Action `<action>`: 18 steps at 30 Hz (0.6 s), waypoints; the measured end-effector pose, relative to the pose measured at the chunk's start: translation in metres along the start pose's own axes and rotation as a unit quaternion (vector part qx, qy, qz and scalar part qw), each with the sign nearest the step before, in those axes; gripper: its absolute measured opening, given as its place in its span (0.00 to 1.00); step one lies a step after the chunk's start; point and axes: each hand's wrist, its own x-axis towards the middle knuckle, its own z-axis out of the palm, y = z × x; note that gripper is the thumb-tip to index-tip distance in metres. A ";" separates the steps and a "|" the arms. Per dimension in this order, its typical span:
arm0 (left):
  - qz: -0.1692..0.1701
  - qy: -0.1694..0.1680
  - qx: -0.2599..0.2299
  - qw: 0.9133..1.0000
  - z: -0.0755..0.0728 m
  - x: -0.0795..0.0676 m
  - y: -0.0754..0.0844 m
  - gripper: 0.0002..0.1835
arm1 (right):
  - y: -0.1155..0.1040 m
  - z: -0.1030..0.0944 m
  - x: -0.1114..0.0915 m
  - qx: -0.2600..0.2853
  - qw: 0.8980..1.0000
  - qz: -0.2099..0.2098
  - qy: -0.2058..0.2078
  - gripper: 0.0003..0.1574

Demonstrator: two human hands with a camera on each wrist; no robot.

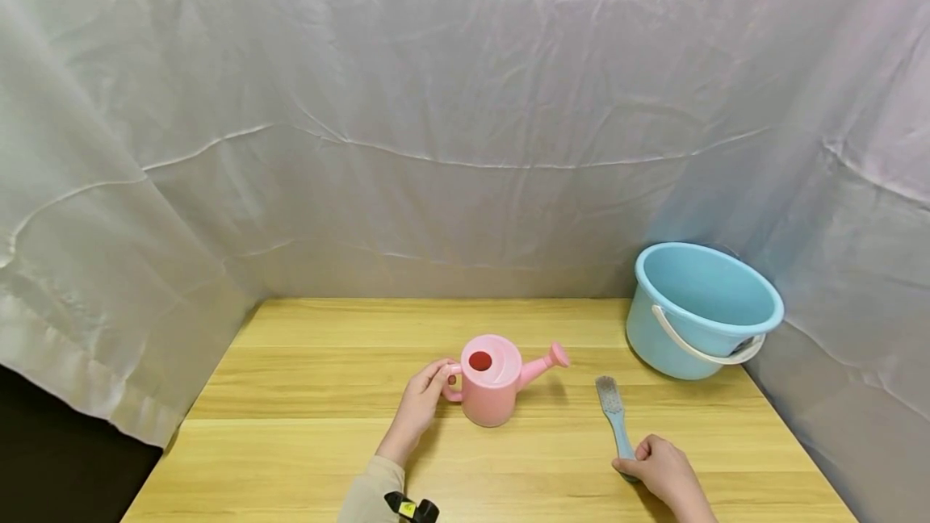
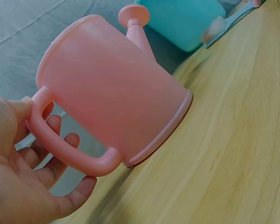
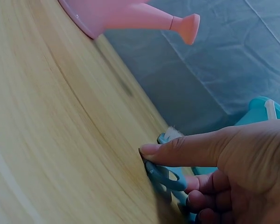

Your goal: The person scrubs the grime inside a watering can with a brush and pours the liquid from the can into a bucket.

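Observation:
A pink watering can [image 1: 490, 400] stands upright on the wooden table, its spout pointing right. My left hand [image 1: 421, 402] holds the can's handle [image 2: 67, 151], thumb on the near side and fingertips reaching through the loop. To the right lies a blue scrub brush [image 1: 619, 431] with pale bristles facing up. My right hand [image 1: 663, 470] pinches the end of its handle [image 3: 161, 176] between thumb and fingers, low over the tabletop. In the right wrist view the hand covers much of the brush.
A light blue bucket [image 1: 672, 341] with a white carrying handle [image 1: 690, 348] stands at the table's back right corner. Grey cloth [image 1: 465, 119] hangs behind the wooden table [image 1: 305, 394] and along both sides. A dark area [image 1: 58, 442] lies beyond the left edge.

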 end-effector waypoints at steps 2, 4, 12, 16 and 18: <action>0.000 -0.002 -0.001 1.000 0.000 0.000 0.000 0.18 | 0.000 0.000 0.000 0.004 1.000 0.004 -0.004 0.27; -0.001 -0.004 -0.002 1.000 0.000 -0.001 0.000 0.18 | 0.001 -0.001 0.000 0.006 1.000 0.004 -0.007 0.27; 0.000 -0.004 0.013 1.000 0.000 0.000 -0.001 0.19 | 0.001 -0.001 -0.001 0.012 1.000 -0.010 0.002 0.22; 0.001 -0.003 0.009 1.000 0.000 -0.001 0.000 0.18 | 0.003 0.000 0.000 0.032 0.999 -0.013 0.020 0.18; 0.000 -0.001 0.006 1.000 0.001 -0.001 0.001 0.18 | 0.005 0.000 0.002 0.042 0.999 -0.012 0.031 0.16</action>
